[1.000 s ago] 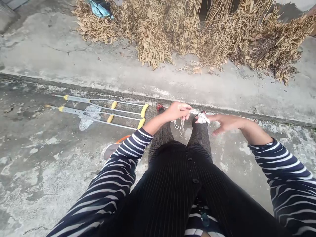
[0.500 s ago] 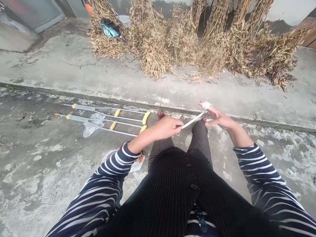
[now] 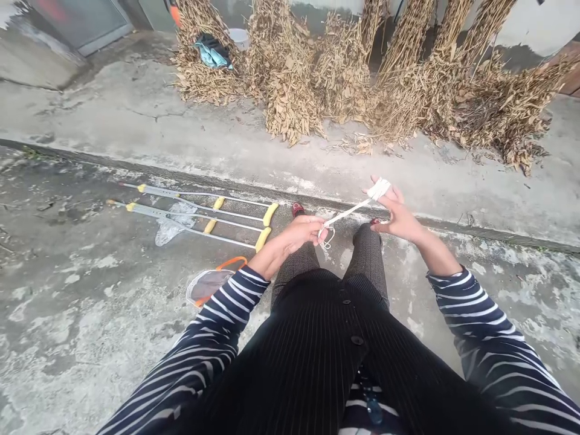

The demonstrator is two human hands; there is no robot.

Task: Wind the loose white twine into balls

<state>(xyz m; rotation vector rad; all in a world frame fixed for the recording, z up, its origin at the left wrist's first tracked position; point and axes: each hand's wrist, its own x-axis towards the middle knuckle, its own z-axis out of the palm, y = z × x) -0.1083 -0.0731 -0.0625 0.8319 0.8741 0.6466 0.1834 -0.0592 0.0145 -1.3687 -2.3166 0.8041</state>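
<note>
White cord [image 3: 348, 212] stretches straight between my hands, rising to the right above my shins. My left hand [image 3: 301, 234] is curled and pinches the cord near its lower end, where a small loop [image 3: 327, 239] hangs just past my fingers. My right hand [image 3: 399, 220] is raised and partly spread, holding a tight white bundle of wound cord [image 3: 378, 189] up at the fingers, though I cannot tell exactly which fingers it wraps.

Directly below my hands are my grey patterned trouser legs [image 3: 368, 266], with a red shoe toe [image 3: 298, 209] beyond them. Striped navy-and-white sleeves [image 3: 489, 329] cover my forearms. Beyond my left forearm, a pair of metal crutches [image 3: 194, 211] with yellow grips [image 3: 269, 214] lies side by side on the worn concrete floor [image 3: 67, 314], partly over a crumpled clear plastic bag [image 3: 172, 225]. Just beside my left sleeve sits a grey object with an orange rim [image 3: 211, 285], which I cannot identify.

Past my right hand, a raised concrete ledge [image 3: 435, 220] crosses the view. Bundles of dried plant stalks [image 3: 290, 78] stand on the concrete beyond it, leaning against a wall [image 3: 521, 24]. A blue cloth [image 3: 212, 53] lies on the stalks at the left, near a white bucket rim [image 3: 238, 37].
</note>
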